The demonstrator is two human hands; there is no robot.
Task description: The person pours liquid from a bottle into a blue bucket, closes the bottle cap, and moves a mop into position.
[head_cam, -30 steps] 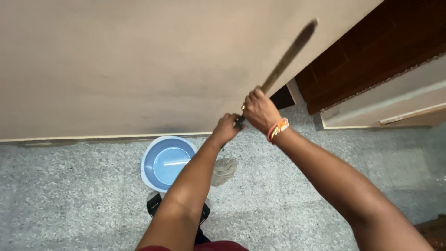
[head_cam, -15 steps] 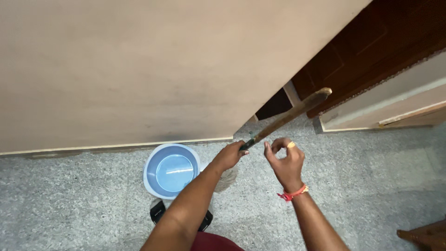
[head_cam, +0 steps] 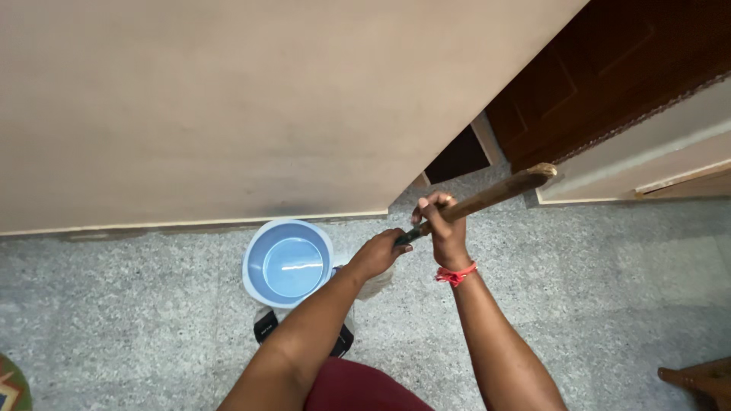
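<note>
Both of my hands grip a long brown wooden mop handle (head_cam: 499, 191) that slants up to the right. My left hand (head_cam: 378, 253) holds its lower part, and my right hand (head_cam: 441, 222) is closed around it just above, with a red thread band at the wrist. The pale mop head (head_cam: 379, 283) rests on the floor beneath my left hand, mostly hidden by my arm. A light blue bucket (head_cam: 288, 263) with water in it stands on the speckled floor just left of my left forearm.
A beige wall (head_cam: 228, 114) fills the upper view, with a dark wooden door (head_cam: 609, 68) at the upper right. My foot in a black sandal (head_cam: 265, 327) stands by the bucket. A wooden furniture corner (head_cam: 700, 378) shows at the lower right, a patterned mat edge (head_cam: 9, 388) at the lower left.
My right hand let go of the handle, then closed on it again above my left hand. The handle tilted down from steep to nearly level.
</note>
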